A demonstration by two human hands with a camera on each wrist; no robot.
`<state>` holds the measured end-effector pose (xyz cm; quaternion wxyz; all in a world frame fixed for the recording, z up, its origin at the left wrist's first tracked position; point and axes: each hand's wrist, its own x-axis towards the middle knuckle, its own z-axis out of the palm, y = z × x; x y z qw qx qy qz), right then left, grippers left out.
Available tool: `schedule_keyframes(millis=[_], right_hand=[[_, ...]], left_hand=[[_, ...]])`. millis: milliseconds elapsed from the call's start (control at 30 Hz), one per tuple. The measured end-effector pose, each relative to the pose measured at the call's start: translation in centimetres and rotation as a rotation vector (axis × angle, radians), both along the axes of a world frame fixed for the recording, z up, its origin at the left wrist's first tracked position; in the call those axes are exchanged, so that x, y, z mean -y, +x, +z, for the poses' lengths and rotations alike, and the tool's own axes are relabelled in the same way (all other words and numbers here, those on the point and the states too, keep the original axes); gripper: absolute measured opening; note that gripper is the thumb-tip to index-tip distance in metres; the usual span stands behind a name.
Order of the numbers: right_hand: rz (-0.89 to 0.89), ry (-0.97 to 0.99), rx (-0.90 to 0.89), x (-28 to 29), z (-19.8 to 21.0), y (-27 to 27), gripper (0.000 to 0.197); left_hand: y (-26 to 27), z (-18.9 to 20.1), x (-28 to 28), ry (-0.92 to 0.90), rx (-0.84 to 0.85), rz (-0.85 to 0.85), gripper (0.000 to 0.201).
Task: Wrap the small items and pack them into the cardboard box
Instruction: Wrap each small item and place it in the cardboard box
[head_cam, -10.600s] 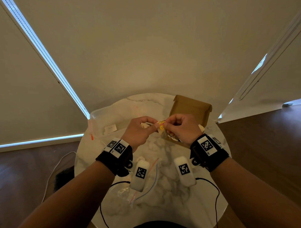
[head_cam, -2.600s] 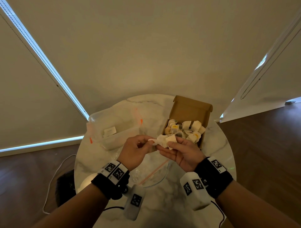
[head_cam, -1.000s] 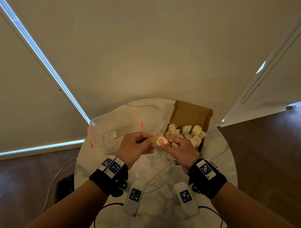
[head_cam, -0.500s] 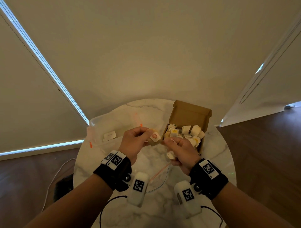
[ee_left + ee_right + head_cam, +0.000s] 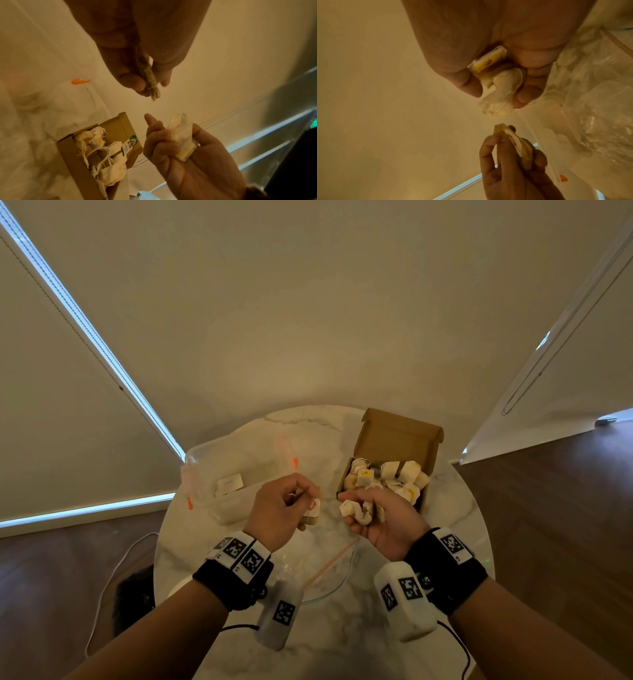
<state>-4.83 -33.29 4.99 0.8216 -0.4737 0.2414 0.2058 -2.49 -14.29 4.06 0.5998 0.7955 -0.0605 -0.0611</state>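
Observation:
My left hand [image 5: 286,505] pinches a tea bag [image 5: 312,513] with a round red-and-white tag; the left wrist view shows that tea bag [image 5: 151,83] wound with its string between thumb and fingers. My right hand [image 5: 375,517] is curled round a pale tea bag [image 5: 356,510] with a yellow tag [image 5: 488,63], palm turned up. The two hands are a short gap apart above the table. Behind the right hand stands the open cardboard box [image 5: 399,440], holding several wrapped tea bags [image 5: 387,477].
A clear plastic tub [image 5: 233,481] with orange clips sits at the left of the round marble table [image 5: 455,508]. A clear zip bag [image 5: 329,573] lies between my wrists. Wooden floor surrounds the table; a white cable [image 5: 109,583] runs at the left.
My hands have drawn apart: the left took the red-tagged tea bag leftwards, while the right turned palm up, keeping the pale yellow-tagged tea bag.

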Motion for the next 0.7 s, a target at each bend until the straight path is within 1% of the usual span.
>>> schedule_keyframes(millis=[100,167,233,267,333,367,467,533,633,700], right_hand=[[0.004,-0.012,0.013,-0.2,-0.1,-0.1,0.031],[-0.011,-0.011,0.027,-0.4,0.2,-0.1,0.022],[-0.026,-0.013,0.037,-0.5,0.5,-0.1,0.014],[-0.025,-0.012,0.042,-0.5,0.6,-0.1,0.012],[-0.006,-0.005,0.054,-0.7,0.5,-0.1,0.012],[0.006,0.000,0.061,-0.7,0.4,-0.1,0.012],[0.034,-0.010,0.087,-0.9,0.2,-0.2,0.013],[0.047,-0.027,0.087,-0.8,0.2,-0.2,0.016],[0.030,-0.050,0.069,-0.1,0.0,-0.3,0.032],[0.000,-0.120,0.068,0.5,-0.5,-0.2,0.038]], left_hand=[[0.0,-0.3,0.2,0.118,0.122,-0.074,0.026],[0.0,-0.3,0.2,0.211,0.212,-0.091,0.021],[-0.2,0.2,0.4,0.244,0.261,-0.117,0.010],[-0.3,0.6,0.5,0.249,0.286,-0.150,0.009],[-0.4,0.9,0.6,0.285,0.360,-0.223,0.024],[-0.4,1.0,0.7,0.302,0.399,-0.247,0.027],[-0.3,1.0,1.0,0.298,0.491,-0.266,0.020],[-0.1,1.2,0.9,0.284,0.493,-0.242,0.017],[0.4,1.9,-0.1,0.291,0.468,-0.256,0.006],[0.7,2.3,-0.9,0.295,0.423,-0.274,0.006]])
